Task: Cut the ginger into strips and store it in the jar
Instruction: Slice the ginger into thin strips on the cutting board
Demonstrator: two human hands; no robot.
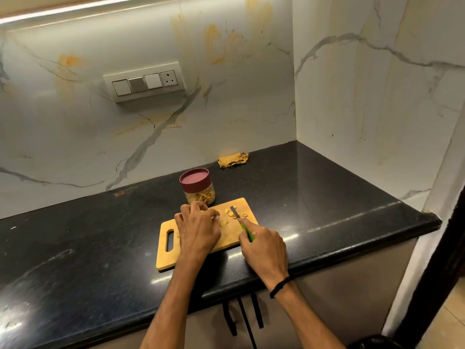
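Cut ginger lies on the cutting board. The left hand curls its fingers round a piece; the right hand grips a green-handled knife, blade among the pieces. 1 lidded jar of strips stands just behind, on the counter.

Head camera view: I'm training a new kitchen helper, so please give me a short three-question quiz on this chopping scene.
1. True or false: the jar has its lid on.
2. Which of the hands grips the knife? A) left B) right C) neither
3. Fill in: the loose ginger pieces lie on the ____.
Key: 1 true; 2 B, the right hand; 3 cutting board.
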